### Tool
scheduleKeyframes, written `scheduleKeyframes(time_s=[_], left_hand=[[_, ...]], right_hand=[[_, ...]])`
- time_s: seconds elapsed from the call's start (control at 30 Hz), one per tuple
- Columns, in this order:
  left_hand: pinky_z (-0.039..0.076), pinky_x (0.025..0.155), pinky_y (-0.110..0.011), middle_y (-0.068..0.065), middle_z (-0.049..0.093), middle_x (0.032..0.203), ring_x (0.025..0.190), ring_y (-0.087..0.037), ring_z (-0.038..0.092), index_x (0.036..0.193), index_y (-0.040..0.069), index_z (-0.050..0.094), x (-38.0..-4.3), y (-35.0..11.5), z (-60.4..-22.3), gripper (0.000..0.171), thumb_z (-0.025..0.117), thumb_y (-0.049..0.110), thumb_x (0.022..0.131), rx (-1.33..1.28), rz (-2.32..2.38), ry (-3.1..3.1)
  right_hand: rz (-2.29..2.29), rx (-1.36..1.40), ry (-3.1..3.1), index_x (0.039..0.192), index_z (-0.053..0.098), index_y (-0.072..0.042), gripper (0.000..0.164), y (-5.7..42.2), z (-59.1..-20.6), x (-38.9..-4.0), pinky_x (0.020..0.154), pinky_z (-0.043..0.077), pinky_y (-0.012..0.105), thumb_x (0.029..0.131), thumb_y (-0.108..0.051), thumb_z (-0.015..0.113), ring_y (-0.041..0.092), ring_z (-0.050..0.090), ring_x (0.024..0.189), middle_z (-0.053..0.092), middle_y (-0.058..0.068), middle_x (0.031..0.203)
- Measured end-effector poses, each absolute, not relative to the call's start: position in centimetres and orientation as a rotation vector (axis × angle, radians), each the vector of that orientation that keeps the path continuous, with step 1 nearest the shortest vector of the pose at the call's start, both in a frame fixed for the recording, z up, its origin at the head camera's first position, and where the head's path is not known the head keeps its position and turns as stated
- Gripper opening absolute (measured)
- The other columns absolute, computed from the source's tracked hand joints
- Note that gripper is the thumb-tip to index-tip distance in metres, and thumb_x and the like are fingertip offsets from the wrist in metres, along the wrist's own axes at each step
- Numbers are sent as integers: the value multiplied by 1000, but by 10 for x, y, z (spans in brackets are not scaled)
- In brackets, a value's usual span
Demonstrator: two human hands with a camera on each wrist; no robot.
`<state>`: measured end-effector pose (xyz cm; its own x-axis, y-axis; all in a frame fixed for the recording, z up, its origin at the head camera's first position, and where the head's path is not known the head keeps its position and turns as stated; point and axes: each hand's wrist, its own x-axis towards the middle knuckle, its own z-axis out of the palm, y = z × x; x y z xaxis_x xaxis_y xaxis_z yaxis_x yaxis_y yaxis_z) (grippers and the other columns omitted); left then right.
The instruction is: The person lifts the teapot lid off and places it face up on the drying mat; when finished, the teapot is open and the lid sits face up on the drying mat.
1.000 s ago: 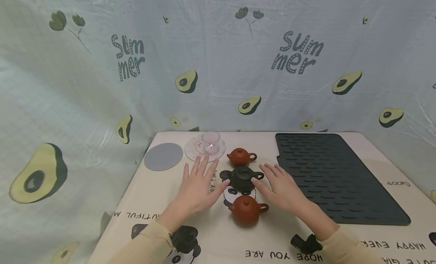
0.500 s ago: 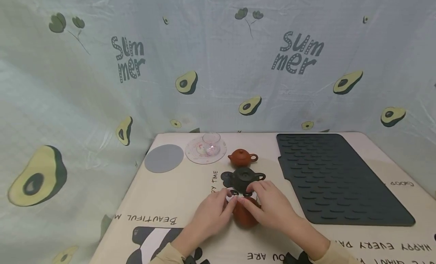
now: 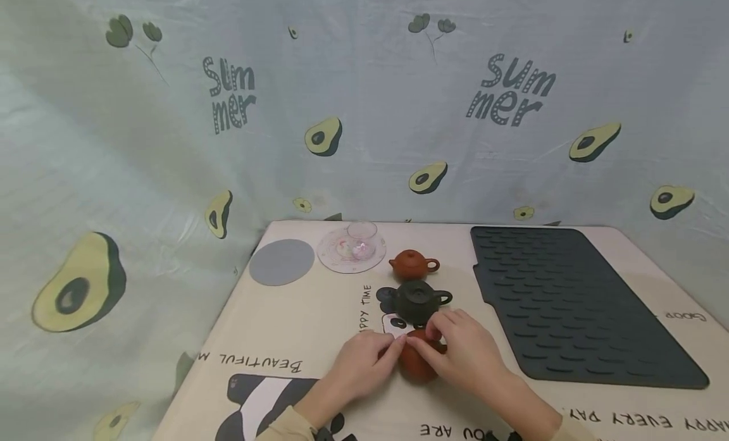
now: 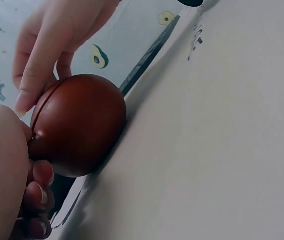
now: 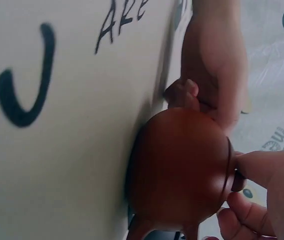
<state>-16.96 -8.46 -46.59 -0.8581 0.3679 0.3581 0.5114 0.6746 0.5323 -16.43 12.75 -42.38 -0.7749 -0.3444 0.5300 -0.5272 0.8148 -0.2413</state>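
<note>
In the head view, a reddish-brown clay teapot (image 3: 419, 367) stands nearest the person, partly covered by both hands. My left hand (image 3: 360, 365) is at its spout side, thumb and fingers pinching the spout, whose tip is hidden. From the other side my right hand (image 3: 469, 351) reaches over the top and pinches the lid knob (image 5: 239, 181), which shows between thumb and fingers in the right wrist view. The lid sits in place on the round body (image 4: 89, 122), its seam visible. Just behind stands a black teapot (image 3: 417, 304), and beyond that a second reddish-brown teapot (image 3: 411, 266).
A clear glass cup (image 3: 362, 242) stands on a patterned saucer (image 3: 331, 256) at the back left, beside a grey round mat (image 3: 281, 262). A large dark ridged mat (image 3: 575, 308) covers the right side. The printed cloth (image 3: 273, 327) lies over the table; an avocado-print curtain (image 3: 376, 112) hangs behind.
A second ago both hands hovered with spread fingers beside the black teapot. They have since come down and inward onto the nearest teapot, taking hold of its spout and lid knob.
</note>
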Motion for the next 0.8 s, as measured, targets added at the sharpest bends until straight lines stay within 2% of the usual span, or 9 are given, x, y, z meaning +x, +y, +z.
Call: scheduleKeyframes(time_s=[0.17,0.4,0.57,0.67,0.8], left_hand=[[32,56,-23,15,34,54,58,-5,41,60,25,45,-169,-84,-468,52,45,41,109,-769,-974,-2631],[31,55,-23,14,33,54,57,-6,39,60,24,44,-169,-85,-468,52,44,38,110,-773,-958,-2640],[31,55,-23,15,32,54,57,-5,39,60,24,44,-170,-84,-469,51,46,35,110,-773,-962,-2637],[31,55,-23,16,32,54,57,-5,39,60,24,44,-169,-84,-470,50,47,35,109,-773,-976,-2633],[31,55,-23,16,33,54,58,-5,40,60,25,46,-169,-84,-469,50,48,33,108,-770,-995,-2628]], right_hand=[[509,616,-2552,75,58,-23,35,128,-422,-159,60,44,25,77,-38,89,7,49,73,52,-12,73],[689,623,-2576,78,64,-27,27,129,-420,-158,66,51,24,79,-30,90,6,58,77,59,-15,78],[964,701,-2667,87,67,-27,17,137,-419,-164,69,55,25,87,-26,84,5,63,82,62,-16,87],[1149,719,-2734,94,69,-25,10,145,-415,-170,75,55,27,93,-29,78,5,66,89,66,-15,94],[1493,706,-2771,104,69,-14,16,153,-403,-177,75,58,34,99,-30,71,14,69,95,71,-1,108]])
